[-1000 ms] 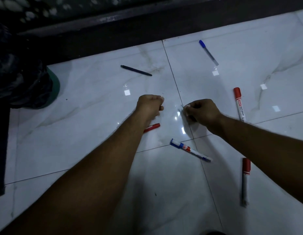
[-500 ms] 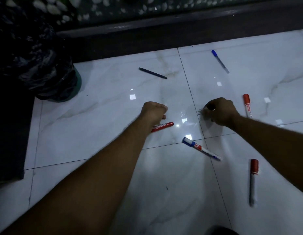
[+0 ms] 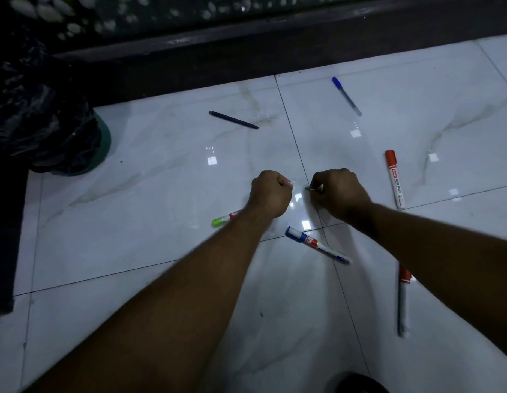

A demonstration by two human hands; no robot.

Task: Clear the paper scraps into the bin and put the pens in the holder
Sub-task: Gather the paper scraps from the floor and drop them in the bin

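Both hands are fists low over the white tile floor, almost touching. My left hand is closed, with a pale bit of paper showing at the thumb. My right hand pinches a small white paper scrap at the tile joint. Pens lie around them: a dark pen, a blue pen, a red-capped whiteboard marker, a blue-capped marker, a second red-capped marker, and a green-capped marker partly under my left forearm. No pen holder is in view.
A green bin lined with a black bag stands at the far left. A dark raised ledge runs along the back of the floor. Small bright squares on the tiles look like light reflections.
My right hand has moved left until it nearly meets my left hand. The view has shifted, and the green cap of the marker under my left forearm now shows.
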